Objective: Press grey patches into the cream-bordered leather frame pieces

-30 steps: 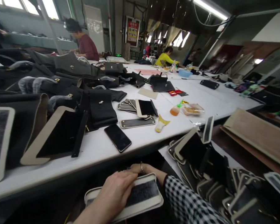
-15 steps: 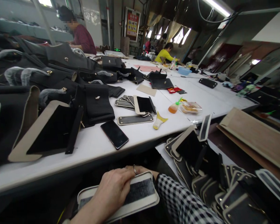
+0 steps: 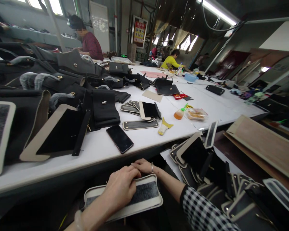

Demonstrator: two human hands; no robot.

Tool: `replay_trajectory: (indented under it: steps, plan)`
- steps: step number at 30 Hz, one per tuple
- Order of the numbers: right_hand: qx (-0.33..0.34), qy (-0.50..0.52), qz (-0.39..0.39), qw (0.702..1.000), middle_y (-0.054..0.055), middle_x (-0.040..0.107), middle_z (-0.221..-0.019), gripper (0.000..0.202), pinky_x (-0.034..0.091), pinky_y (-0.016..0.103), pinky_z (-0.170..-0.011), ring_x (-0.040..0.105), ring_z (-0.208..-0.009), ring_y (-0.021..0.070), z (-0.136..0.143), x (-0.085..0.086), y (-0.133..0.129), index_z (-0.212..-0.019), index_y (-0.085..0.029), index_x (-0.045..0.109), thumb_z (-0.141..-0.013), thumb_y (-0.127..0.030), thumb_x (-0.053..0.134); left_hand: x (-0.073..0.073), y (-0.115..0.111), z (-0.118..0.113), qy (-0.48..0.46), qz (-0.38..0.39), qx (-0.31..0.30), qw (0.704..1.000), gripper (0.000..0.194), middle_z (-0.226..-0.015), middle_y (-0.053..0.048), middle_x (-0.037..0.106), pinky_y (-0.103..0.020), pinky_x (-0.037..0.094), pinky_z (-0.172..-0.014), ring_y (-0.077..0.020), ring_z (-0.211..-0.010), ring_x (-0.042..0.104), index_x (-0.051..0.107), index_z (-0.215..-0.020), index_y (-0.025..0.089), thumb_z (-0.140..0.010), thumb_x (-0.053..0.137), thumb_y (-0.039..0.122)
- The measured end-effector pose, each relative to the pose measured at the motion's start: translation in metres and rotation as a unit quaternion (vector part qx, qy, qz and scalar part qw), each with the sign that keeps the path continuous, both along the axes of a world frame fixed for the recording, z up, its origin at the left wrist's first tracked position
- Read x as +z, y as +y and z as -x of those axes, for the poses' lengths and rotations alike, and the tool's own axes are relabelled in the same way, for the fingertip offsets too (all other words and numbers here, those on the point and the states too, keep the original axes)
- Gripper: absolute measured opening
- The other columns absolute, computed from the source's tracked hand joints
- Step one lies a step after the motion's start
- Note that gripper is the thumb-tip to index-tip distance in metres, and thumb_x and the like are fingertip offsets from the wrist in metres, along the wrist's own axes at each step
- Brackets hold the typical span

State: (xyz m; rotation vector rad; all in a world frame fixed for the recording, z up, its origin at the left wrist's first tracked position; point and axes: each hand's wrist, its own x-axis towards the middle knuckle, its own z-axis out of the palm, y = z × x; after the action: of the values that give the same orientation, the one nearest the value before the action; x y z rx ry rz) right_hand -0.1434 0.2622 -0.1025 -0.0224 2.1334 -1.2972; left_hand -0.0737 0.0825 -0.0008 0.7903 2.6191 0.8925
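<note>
A flat bag panel (image 3: 146, 192) with rounded corners, a cream border and a dark grey middle strip lies tilted below the table's front edge. My left hand (image 3: 121, 184) reaches across it from the lower left, closed, with its fingers curled over the far edge. Just beyond that edge, my right hand (image 3: 143, 166) meets the left fingertips. Its fingers are bent together, and whatever they pinch is hidden behind the panel and the left hand. On the table, nearest to both hands, lies a black phone (image 3: 119, 138).
Black bags (image 3: 62, 83) crowd the table's left side. Loose panels (image 3: 140, 125), a yellow scraper-like piece (image 3: 165, 125) and a glue bottle (image 3: 179, 112) lie mid-table. More panels (image 3: 240, 195) are heaped at right beside a cardboard box (image 3: 265, 147). Co-workers (image 3: 91, 43) work farther back.
My right hand has come farther out past the panel's far edge, showing more wrist and bracelet. The left hand keeps its hold on the panel. The view has shifted slightly.
</note>
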Motion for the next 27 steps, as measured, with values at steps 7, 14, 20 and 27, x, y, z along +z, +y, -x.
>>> replay_trajectory:
  steps: [7,14,20,27]
  plan:
    - [0.077,0.010,0.024,0.997,-0.003,0.062,-0.063,0.032,0.042,0.025,-0.061,0.053,-0.062,0.0116,-0.014,0.050,0.024,-0.076,-0.014,0.074,-0.078,-0.044,0.063,0.001,-0.001,-0.006,0.039,0.030,-0.032,0.998,0.039,-0.108,0.000,0.062,-0.037,0.048,-0.085,-0.0222,-0.102,0.056,0.063,-0.108,0.028,-0.082,0.043,0.005]
    - [0.153,0.059,0.020,0.986,0.000,0.073,-0.078,0.035,0.043,0.026,-0.069,0.058,-0.072,0.0142,-0.024,0.085,0.044,-0.091,-0.016,0.080,-0.078,-0.044,0.064,0.007,0.002,-0.011,0.055,0.060,-0.091,0.993,0.043,-0.111,-0.002,0.061,-0.037,0.048,-0.087,-0.0219,-0.102,0.053,0.063,-0.112,0.025,-0.086,0.039,0.000]
    - [0.190,0.073,0.018,0.979,0.006,0.076,-0.102,0.042,0.047,0.028,-0.085,0.065,-0.094,0.0204,-0.027,0.092,0.047,-0.106,-0.016,0.077,-0.081,-0.046,0.060,0.005,0.005,-0.011,0.101,0.111,-0.138,0.979,0.040,-0.109,-0.005,0.060,-0.045,0.045,-0.083,-0.0248,-0.094,0.052,0.057,-0.128,0.023,-0.094,0.042,0.010]
    - [0.176,0.000,0.003,0.984,-0.001,0.069,-0.076,0.045,0.046,0.025,-0.072,0.057,-0.072,0.0128,-0.021,0.073,0.045,-0.099,-0.014,0.077,-0.083,-0.051,0.057,-0.004,0.004,-0.010,0.152,0.122,-0.163,0.967,0.037,-0.107,-0.006,0.060,-0.043,0.042,-0.079,-0.0253,-0.093,0.051,0.056,-0.126,0.019,-0.094,0.042,0.009]
